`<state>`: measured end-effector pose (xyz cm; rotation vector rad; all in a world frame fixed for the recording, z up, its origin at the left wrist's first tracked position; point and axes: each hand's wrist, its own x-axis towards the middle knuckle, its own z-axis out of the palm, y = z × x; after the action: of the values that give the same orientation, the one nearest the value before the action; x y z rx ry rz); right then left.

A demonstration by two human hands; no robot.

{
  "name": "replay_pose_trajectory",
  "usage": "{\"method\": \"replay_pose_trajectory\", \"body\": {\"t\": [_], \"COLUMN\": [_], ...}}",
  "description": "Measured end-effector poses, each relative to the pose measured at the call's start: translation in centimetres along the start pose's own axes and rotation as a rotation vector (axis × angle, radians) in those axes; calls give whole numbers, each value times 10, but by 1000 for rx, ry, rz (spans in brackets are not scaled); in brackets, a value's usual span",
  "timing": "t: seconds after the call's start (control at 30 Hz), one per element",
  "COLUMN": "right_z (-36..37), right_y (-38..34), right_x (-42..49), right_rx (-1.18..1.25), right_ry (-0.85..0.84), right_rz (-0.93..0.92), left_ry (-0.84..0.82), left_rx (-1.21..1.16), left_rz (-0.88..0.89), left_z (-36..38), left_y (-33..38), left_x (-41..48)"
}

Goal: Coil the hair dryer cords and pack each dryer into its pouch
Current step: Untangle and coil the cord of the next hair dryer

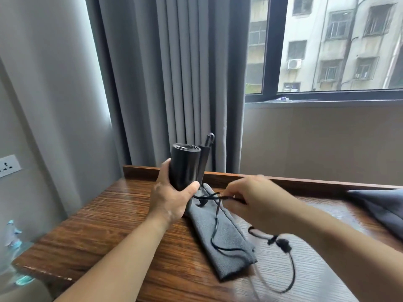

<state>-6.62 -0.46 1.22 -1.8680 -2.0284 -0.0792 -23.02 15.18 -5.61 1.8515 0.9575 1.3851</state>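
Observation:
My left hand [172, 199] grips a black hair dryer [185, 166] by its barrel, held upright above the wooden table [104, 219], its folded handle pointing up beside it. My right hand [250, 201] pinches the dryer's black cord [214, 223] close to the dryer body. The cord hangs down over a grey fabric pouch [222, 238] lying flat on the table, then loops off to the right, where its plug end [283, 244] appears blurred. A second grey pouch [379, 208] lies at the table's right edge.
A raised wooden lip runs along the table's far edge. Grey curtains [174, 73] hang behind, and a window [327, 44] is at the right. A wall socket [8, 165] sits on the left wall. Small pale objects lie at the lower left below the table.

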Motion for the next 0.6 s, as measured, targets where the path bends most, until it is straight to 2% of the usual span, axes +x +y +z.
{"method": "replay_pose_trajectory", "body": {"t": [0.07, 0.17, 0.3, 0.4, 0.6], "right_z": [-17, -36, -50, -54, -44], "right_y": [3, 14, 29, 43, 54], "right_x": [0, 3, 14, 23, 34], "right_rx": [-42, -120, -190, -121, 83], "right_ry": [55, 107, 184, 205, 106], "right_rz": [-34, -28, -24, -4, -51], "left_ry": [-103, -260, -545, -703, -985], "left_rx": [91, 104, 158, 19, -365], "left_rz": [39, 29, 66, 34, -109], "left_z": [-4, -13, -19, -24, -34], "left_y": [2, 10, 27, 33, 37], "left_x": [-3, -7, -10, -9, -9]}}
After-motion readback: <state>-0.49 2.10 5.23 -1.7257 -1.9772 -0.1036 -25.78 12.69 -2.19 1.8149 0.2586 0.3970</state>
